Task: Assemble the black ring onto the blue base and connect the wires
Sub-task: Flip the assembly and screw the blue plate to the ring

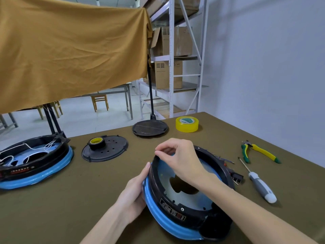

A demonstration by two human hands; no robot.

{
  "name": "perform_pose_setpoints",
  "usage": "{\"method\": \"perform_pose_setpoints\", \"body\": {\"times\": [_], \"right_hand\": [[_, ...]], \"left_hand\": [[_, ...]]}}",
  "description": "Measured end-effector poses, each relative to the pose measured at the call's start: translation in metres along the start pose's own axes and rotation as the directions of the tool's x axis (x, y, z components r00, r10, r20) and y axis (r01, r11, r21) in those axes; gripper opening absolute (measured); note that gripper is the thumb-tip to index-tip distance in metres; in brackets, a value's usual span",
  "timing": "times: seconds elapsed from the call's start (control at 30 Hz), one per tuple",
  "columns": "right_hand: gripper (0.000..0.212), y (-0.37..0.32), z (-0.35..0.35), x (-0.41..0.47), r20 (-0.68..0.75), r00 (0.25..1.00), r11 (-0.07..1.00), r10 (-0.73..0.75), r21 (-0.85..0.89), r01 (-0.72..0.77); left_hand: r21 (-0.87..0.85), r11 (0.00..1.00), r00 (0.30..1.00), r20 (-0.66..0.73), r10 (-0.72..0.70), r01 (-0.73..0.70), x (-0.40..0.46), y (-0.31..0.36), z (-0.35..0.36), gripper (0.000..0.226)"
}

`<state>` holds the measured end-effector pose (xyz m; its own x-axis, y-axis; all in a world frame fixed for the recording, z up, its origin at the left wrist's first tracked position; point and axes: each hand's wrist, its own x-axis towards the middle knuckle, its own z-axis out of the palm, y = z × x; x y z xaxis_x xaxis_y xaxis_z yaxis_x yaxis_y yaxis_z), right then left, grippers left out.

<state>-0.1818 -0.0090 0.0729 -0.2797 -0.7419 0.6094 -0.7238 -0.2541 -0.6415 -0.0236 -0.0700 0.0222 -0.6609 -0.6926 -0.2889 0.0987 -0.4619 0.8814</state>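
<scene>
Head view, and we're looking down at our blue base [159, 218] on the olive-green table [88, 199], close in front of us and right of centre. It's a glossy blue hoop, tipped so that its near edge sits lower in view. The black ring [173, 205] is seated inside it, with a printed label and a screw head on its near wall. Through the middle we see a pale plate with an irregular dark opening. Thin wires [226, 160] and small dark connectors poke out at the far right rim.

Our left hand [134, 194] cups the left side of the base, fingers straight against the rim. Our right hand [177, 158] reaches over the top, thumb and forefinger pinching at the ring's far-left edge.

Off to the left sits a second blue-and-black unit [37, 166] with white wires inside. On the right lie a screwdriver [260, 185] and pliers [258, 152].
</scene>
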Motion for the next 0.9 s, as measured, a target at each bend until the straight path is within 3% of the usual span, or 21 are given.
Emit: {"method": "perform_pose_setpoints", "body": {"times": [0.47, 0.9], "right_hand": [[0.011, 0.002, -0.002, -0.002, 0.1, 0.991, 0.989, -0.092, -0.105, 0.102], [0.015, 0.006, -0.007, -0.006, 0.108, 0.993, 0.998, -0.046, -0.035, 0.05]], "left_hand": [[0.003, 1.0, 0.999, 0.029, 0.013, -0.013, 0.009, -0.007, -0.009, 0.054], [-0.027, 1.0, 1.0, 0.017, -0.01, 0.01, 0.01, -0.011, -0.01, 0.057]]}}
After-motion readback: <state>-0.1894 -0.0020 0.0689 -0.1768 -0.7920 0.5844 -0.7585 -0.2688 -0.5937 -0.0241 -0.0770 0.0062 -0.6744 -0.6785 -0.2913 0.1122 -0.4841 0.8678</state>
